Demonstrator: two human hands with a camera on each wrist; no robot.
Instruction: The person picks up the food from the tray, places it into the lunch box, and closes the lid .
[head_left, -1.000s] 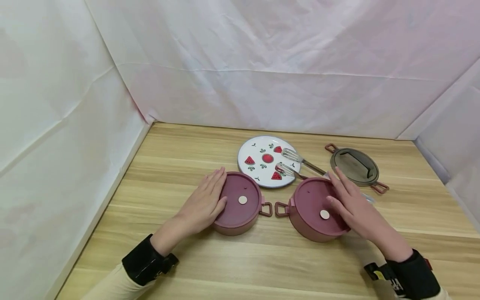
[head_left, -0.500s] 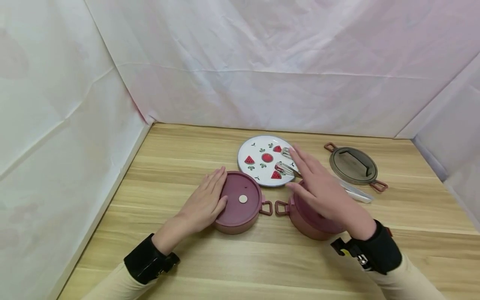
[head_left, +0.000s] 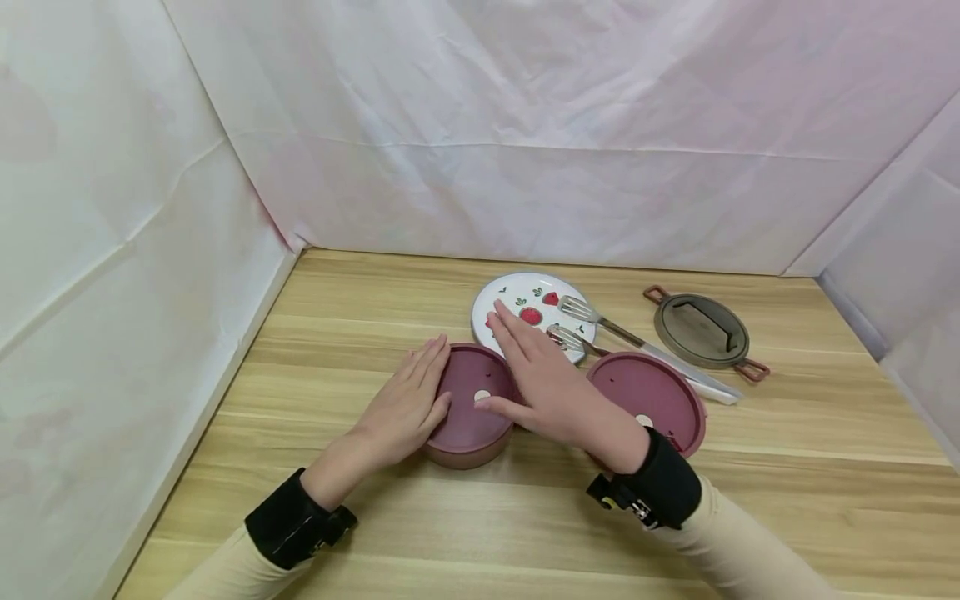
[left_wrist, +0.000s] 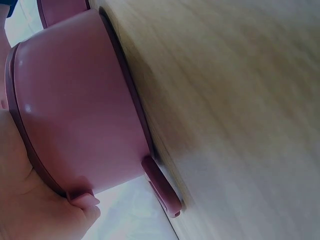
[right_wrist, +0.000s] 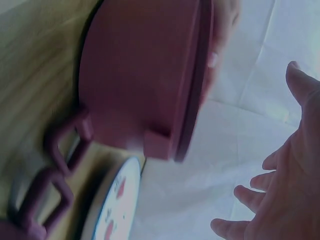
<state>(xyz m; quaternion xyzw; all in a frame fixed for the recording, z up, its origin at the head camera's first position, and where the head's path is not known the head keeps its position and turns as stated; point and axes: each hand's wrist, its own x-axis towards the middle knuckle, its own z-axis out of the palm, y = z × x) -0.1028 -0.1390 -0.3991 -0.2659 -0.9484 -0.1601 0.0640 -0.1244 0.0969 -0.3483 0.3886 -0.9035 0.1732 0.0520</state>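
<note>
A lidded plum-coloured pot stands on the table at centre in the head view. My left hand rests with straight fingers along the left side of its lid. In the left wrist view this hand lies at the lid's rim, by a small clip. My right hand hovers over the pot's right side, fingers straight, and hides its right handle from the head view. The right wrist view shows this hand apart from the pot. A second plum lidded pot is partly covered by my right forearm.
Behind the pots lie a white plate with watermelon prints and two slotted or tined utensils overlapping it. A knife lies further right. At the back right is a grey lid-like pan with two reddish handles.
My right hand has lifted off the second pot's lid and moved left, over the first pot. My left hand has stayed on its lid. The pots have not visibly moved.
</note>
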